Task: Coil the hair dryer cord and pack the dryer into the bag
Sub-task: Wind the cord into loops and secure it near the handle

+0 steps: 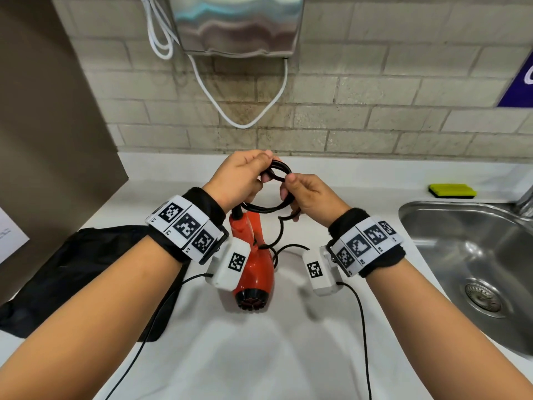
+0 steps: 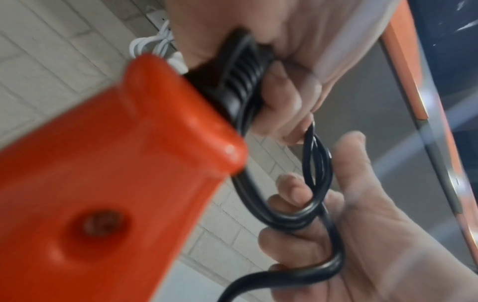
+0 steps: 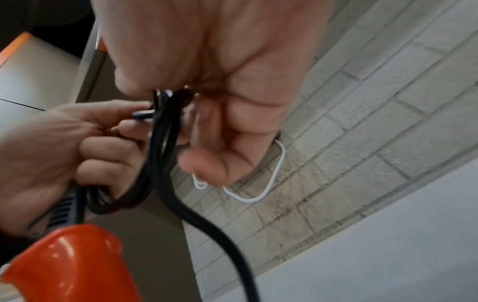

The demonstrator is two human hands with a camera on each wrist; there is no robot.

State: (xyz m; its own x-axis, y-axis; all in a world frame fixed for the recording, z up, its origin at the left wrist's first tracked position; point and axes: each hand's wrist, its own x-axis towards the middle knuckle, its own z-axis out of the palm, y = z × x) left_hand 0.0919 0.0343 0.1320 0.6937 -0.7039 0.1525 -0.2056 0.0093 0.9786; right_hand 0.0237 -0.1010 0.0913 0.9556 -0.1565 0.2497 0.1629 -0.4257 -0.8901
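Observation:
A red hair dryer (image 1: 255, 264) hangs nose-down from its black cord (image 1: 269, 208) above the white counter (image 1: 259, 356). Several loops of the cord are gathered between both hands. My left hand (image 1: 240, 176) grips the loops together with the ribbed strain relief (image 2: 240, 81) at the dryer's handle (image 2: 108, 183). On the right side of the coil, my right hand (image 1: 305, 194) pinches the strands (image 3: 165, 126). Loose cord (image 1: 281, 241) trails down behind the dryer. A black bag (image 1: 75, 272) lies flat on the counter at the left, under my left forearm.
A steel sink (image 1: 473, 261) with a drain is sunk into the counter at the right. A yellow sponge (image 1: 452, 191) lies behind it. On the tiled wall hangs a steel dispenser (image 1: 236, 24) with white cables (image 1: 245, 111) looping below.

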